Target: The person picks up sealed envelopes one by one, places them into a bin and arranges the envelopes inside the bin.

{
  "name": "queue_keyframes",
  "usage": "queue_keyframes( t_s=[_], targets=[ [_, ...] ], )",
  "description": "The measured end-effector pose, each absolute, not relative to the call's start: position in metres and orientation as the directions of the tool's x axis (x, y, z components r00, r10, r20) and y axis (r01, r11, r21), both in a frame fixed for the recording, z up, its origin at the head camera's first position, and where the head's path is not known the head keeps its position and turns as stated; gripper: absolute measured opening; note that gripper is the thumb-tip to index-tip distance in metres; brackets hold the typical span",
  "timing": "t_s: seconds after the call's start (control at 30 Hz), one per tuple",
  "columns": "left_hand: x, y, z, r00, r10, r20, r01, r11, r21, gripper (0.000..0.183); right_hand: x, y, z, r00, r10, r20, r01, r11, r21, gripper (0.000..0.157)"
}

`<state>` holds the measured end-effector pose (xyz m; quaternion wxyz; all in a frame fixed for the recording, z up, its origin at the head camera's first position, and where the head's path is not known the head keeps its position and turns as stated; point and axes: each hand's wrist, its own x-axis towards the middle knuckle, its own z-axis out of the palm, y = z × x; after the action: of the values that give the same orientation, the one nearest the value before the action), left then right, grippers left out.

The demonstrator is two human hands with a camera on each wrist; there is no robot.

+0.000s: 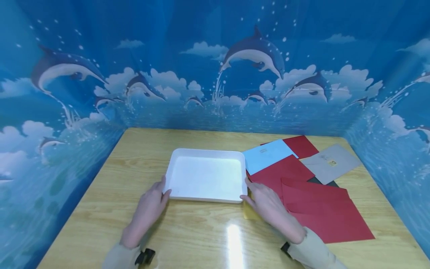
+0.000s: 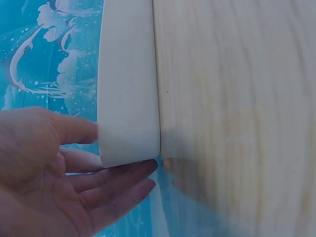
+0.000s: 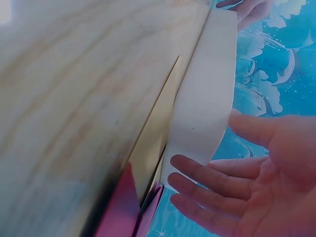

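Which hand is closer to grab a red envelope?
The right hand, probably. It rests at the white tray's right corner, beside the red envelopes. The left hand is at the tray's far left corner, with the tray between.

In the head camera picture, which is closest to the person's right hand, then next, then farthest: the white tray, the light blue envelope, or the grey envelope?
From the right hand:
1. White plastic rectangular tray: touching the fingertips, just to the hand's left.
2. Light blue paper envelope: beyond the hand, beside the tray's far right corner.
3. Grey paper envelope: farthest, off to the right, toward the table's back.
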<state>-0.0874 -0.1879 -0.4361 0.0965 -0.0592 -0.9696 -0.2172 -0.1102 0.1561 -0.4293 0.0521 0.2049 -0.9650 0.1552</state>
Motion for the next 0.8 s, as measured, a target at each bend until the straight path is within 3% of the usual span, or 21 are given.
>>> queue_keyframes(
  t_s=[0.5, 0.67, 0.8],
  targets=[
    [-0.086, -0.182, -0.436, -0.96, 0.1, 0.261, 0.19, 0.918, 0.348, 0.056, -0.107, 0.159, -0.429, -0.916, -0.366, 0.163, -0.398, 0.872, -0.283, 0.065],
    [-0.091, -0.179, -0.432, -0.855, 0.209, 0.475, 0.359, 0.899, 0.251, 0.054, -0.108, 0.16, -0.429, -0.909, -0.376, 0.183, -0.414, 0.869, -0.272, 0.065],
    [-0.096, -0.173, -0.427, -0.784, 0.339, 0.519, 0.482, 0.861, 0.166, 0.042, -0.108, 0.16, -0.429, -0.91, -0.371, 0.184, -0.41, 0.87, -0.273, 0.065]
  ],
)
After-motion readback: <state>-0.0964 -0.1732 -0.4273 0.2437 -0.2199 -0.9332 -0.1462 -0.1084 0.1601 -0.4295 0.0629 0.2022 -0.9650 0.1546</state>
